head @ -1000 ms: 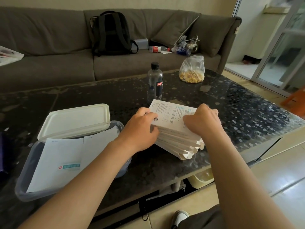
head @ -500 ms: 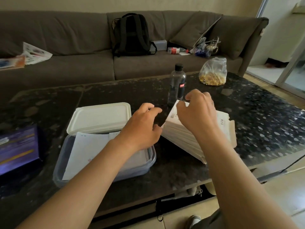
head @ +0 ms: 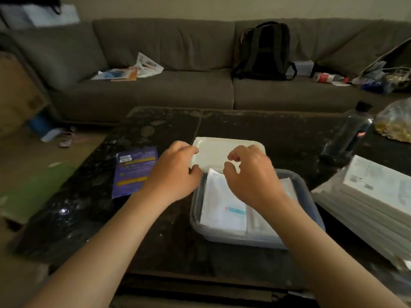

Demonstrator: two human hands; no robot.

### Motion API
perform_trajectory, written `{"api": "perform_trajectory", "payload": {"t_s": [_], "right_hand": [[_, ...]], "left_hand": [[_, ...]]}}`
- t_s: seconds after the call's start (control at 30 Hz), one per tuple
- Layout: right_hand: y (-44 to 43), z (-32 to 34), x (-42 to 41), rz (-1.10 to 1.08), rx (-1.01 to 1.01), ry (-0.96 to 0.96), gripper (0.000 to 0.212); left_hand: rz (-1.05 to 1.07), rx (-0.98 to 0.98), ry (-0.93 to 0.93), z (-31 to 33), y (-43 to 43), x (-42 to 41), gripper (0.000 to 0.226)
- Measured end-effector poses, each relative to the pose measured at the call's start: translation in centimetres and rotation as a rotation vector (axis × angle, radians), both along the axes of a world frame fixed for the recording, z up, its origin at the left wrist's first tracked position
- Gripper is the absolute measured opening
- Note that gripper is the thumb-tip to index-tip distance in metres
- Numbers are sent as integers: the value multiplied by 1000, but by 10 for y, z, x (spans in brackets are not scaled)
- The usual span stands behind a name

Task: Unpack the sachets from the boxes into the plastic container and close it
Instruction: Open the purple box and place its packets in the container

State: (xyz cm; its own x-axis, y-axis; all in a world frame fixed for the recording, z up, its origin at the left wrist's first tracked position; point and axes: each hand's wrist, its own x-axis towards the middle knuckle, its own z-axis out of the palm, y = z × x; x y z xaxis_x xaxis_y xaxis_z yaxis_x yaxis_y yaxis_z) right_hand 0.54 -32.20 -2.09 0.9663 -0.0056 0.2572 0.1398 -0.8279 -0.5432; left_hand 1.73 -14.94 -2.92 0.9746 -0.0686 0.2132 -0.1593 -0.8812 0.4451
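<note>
Nearest, a clear rectangular plastic container (head: 233, 240) is noted on the dark speckled stone table (head: 266, 134), directly beneath the right wrist. White paper sachets (head: 222, 203) are seen lying flat inside it, uncovered. The right hand (head: 251, 181) is held above the container's far end, fingers loosely curled, thumb apart, nothing gripped. The left hand (head: 175, 174) is curled about the left edge of the white rectangular plastic lid (head: 222, 152), thumb at its near corner. The lid lies just beyond both hands, touching the container's far rim. A purple printed packet (head: 133, 172) is recorded left of the left hand. A stack of white flattened cartons (head: 367, 203) lies right of the right hand. Beyond it stand a dark plastic bottle (head: 349, 136) and a clear bag (head: 395, 123). Farthest, a black backpack (head: 264, 50) rests on the grey sofa (head: 155, 92).
</note>
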Motion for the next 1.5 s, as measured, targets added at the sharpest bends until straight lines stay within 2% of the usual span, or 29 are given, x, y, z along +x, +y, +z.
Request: {"api": "perform_trajectory", "payload": {"t_s": [0.13, 0.23, 0.37, 0.43, 0.53, 0.7, 0.87, 1.0, 1.13, 1.2, 1.27, 1.37, 1.43, 1.5], "right_hand": [[25, -13, 2, 99, -44, -22, 26], [39, -19, 4, 135, -69, -30, 24], [52, -24, 6, 174, -84, -34, 21], [56, -27, 6, 188, -83, -36, 20], [57, -32, 7, 204, -84, -40, 18], [56, -35, 8, 216, -58, -39, 19], [57, -36, 4, 231, -80, -94, 21], [60, -35, 2, 245, -101, -94, 22], [57, -31, 4, 268, -43, -86, 20], [55, -27, 7, 248, 69, -9, 24], [54, -21, 10, 220, 361, 180, 34], [52, -8, 12, 253, 981, 457, 35], [45, -1, 13, 291, 1174, 461, 34], [38, 4, 13, 303, 1256, 399, 29]], "left_hand": [[177, 125, 137, -14, 47, 11, 51], [331, 246, 293, -24, 68, 19, 70], [420, 207, 484, -49, 87, 25, 104], [433, 163, 538, -59, 93, 26, 112], [456, 109, 590, -63, 97, 28, 116], [490, 140, 604, -65, 92, 32, 121], [534, 138, 606, -60, 86, 36, 118], [570, 2, 564, -47, 82, 38, 109], [524, -362, 465, -32, 73, 41, 102], [456, -523, 384, -22, 64, 37, 89], [332, -573, 333, -10, 50, 28, 78], [131, -449, 224, 1, 28, 15, 87], [42, -325, 174, 5, 17, 8, 99], [-10, -220, 97, 5, 8, 1, 108]]}}
